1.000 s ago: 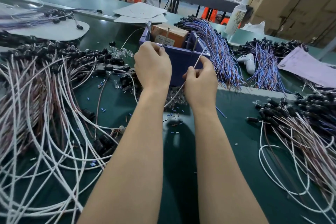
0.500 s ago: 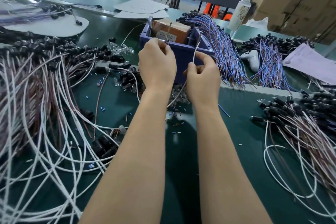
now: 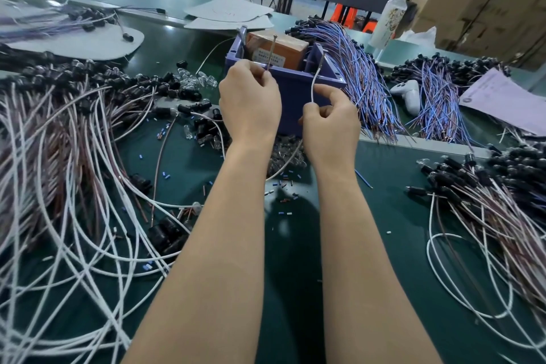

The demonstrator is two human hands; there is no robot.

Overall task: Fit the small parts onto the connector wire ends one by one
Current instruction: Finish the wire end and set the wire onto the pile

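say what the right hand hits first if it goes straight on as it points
Likely the purple bin's near wall, just ahead of the right hand that pinches a white wire; depth is unclear.

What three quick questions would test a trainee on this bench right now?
1. True or false: the right hand pinches a white wire.
2. The blue bin stands: A) just beyond the left hand, B) on the floor, C) on a paper sheet.
3. Fill in: the blue-purple wire bundle lies to the bin's ____.
Key: 1 true; 2 A; 3 right.
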